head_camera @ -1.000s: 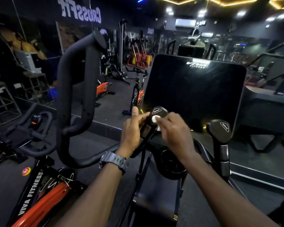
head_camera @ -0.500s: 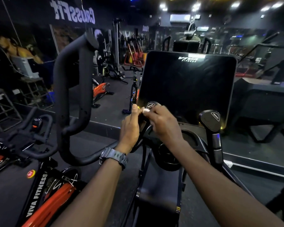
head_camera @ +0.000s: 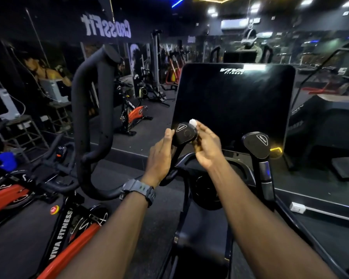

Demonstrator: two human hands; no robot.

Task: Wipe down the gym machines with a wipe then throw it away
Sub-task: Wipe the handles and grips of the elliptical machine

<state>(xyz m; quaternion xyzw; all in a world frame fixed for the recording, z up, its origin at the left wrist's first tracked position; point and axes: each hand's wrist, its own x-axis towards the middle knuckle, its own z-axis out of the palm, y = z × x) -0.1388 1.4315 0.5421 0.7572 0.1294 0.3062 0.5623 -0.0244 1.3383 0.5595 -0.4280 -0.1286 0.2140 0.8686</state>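
A black gym machine stands in front of me, with a dark console screen (head_camera: 233, 105) marked VIVA FITNESS. Below the screen rise two short handles with rounded black tops. My left hand (head_camera: 159, 156) grips the stem of the left handle, its thumb against the side of the handle top (head_camera: 185, 134). My right hand (head_camera: 207, 147) pinches a small crumpled white wipe (head_camera: 193, 123) and holds it against the upper right edge of that handle top. The right handle top (head_camera: 256, 144) is untouched.
A tall black looped arm bar (head_camera: 101, 109) of the machine rises at my left. A red and black spin bike (head_camera: 65, 234) stands low at my left. A wall mirror ahead reflects more bikes and racks. A white socket strip (head_camera: 297, 207) lies on the floor ledge at right.
My right hand has carried the wipe from the front face of the left handle top round to its upper right edge. The left thumb has slid to the handle top's side. My view has tilted.
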